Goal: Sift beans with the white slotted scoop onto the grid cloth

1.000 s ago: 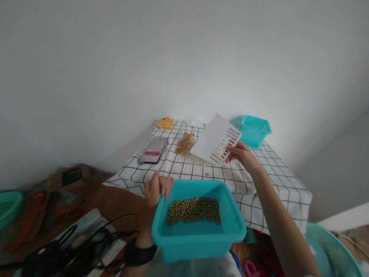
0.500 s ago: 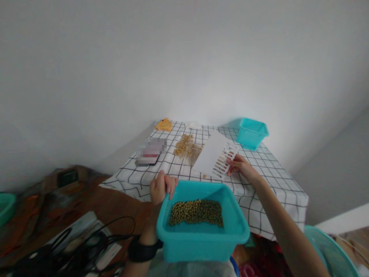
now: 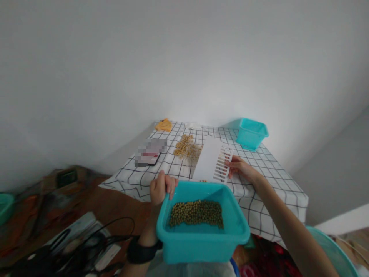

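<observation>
My left hand (image 3: 162, 187) grips the far left corner of a turquoise plastic basin (image 3: 201, 243), its fingers over the rim. Round greenish-yellow beans (image 3: 197, 212) lie in a layer on the basin's floor. In my right hand (image 3: 238, 167) is a white plastic sheet (image 3: 206, 159) with a row of slots, held by its slotted right side. The sheet is tilted just behind the basin's far rim, and a few beans show at its lower edge. Left of the sheet, a pile of yellowish beans (image 3: 183, 146) with pale debris (image 3: 193, 154) is spread on the checked cloth.
The checked tablecloth (image 3: 271, 173) covers a table against the wall. A second turquoise basin (image 3: 251, 134) stands at the back right. A yellow cloth (image 3: 163, 125) and a phone-like blurred object (image 3: 151, 152) lie at left. Cables (image 3: 115, 236) and boxes clutter the floor.
My right hand has turned the white sheet and brought its lower edge nearer to the basin's far rim. My left hand and the basin have stayed in place.
</observation>
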Demonstrator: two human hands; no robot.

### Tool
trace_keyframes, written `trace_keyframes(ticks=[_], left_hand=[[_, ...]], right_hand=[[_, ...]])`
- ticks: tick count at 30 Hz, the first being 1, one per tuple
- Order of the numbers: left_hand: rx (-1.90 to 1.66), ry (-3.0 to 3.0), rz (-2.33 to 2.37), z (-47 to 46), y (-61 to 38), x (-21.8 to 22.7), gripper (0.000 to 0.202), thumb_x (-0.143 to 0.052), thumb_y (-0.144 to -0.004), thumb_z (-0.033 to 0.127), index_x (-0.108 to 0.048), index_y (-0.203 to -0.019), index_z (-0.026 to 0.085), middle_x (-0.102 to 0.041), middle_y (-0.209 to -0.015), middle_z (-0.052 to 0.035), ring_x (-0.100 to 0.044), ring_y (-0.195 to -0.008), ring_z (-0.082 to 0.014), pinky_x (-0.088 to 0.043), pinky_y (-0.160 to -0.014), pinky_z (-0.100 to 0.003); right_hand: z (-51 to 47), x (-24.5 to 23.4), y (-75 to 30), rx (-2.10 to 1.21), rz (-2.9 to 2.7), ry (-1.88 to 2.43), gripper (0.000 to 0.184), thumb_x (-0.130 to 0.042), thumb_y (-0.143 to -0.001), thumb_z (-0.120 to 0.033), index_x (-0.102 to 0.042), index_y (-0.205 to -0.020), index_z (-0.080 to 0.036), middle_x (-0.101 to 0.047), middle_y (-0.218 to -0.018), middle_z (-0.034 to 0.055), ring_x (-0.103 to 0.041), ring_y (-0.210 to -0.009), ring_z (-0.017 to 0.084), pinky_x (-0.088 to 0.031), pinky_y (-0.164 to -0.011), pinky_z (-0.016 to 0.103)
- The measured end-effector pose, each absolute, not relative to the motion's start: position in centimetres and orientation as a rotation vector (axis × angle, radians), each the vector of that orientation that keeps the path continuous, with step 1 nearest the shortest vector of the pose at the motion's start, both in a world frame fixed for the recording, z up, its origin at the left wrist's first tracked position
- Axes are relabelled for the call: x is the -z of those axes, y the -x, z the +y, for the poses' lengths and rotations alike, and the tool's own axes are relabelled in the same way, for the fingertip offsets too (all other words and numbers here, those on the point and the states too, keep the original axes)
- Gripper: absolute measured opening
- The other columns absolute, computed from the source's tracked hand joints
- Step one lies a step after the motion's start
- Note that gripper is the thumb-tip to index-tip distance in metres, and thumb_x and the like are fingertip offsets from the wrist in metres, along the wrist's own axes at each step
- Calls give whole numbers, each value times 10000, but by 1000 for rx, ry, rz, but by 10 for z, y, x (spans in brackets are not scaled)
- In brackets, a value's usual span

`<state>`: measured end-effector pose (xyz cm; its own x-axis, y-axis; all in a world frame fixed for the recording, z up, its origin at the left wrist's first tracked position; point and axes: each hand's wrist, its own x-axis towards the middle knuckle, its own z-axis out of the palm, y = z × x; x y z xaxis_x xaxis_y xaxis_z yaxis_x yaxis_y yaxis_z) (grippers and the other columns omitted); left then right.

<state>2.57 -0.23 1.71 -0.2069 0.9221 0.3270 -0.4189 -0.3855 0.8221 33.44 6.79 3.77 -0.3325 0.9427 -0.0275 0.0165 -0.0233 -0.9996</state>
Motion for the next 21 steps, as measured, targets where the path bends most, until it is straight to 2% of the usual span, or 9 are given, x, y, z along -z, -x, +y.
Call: trace_keyframes(ticks=[5,10,15,21], left_hand=[[-1748,-1015,743,-6,-26,-16,632,-411,-1065,377,-355,-449,249,-364,-327,40,-359,-345,-125,-490,-571,-307],[-1725,-1043,779,-5,-24,-14,570,-464,-1053,380,-454,-498,248,-445,-371,30,-403,-351,-138,-474,-507,-317],[-1731,-1028,707,2,-25,-12,679,-408,-1067,399,-353,-406,253,-341,-288,47,-327,-297,-115,-478,-545,-327],[-1729,-1018,697,1,-25,-9,659,-440,-1059,418,-385,-425,245,-375,-316,46,-363,-326,-114,-492,-592,-322]], right_hand=[[70,-35,-341,-1488,-1425,1051,329,-823,-755,-310,-662,-1002,-164,-727,-790,46,-633,-520,131,-524,-459,249],[68,-36,-345,-1482,-1403,1047,278,-812,-759,-313,-665,-946,-169,-706,-742,35,-611,-506,131,-499,-441,249],[64,-38,-344,-1474,-1398,1045,270,-807,-767,-344,-689,-931,-164,-705,-746,42,-600,-508,128,-471,-425,243],[63,-38,-345,-1408,-1360,1017,257,-807,-761,-346,-693,-923,-183,-702,-763,40,-607,-534,138,-481,-451,252]])
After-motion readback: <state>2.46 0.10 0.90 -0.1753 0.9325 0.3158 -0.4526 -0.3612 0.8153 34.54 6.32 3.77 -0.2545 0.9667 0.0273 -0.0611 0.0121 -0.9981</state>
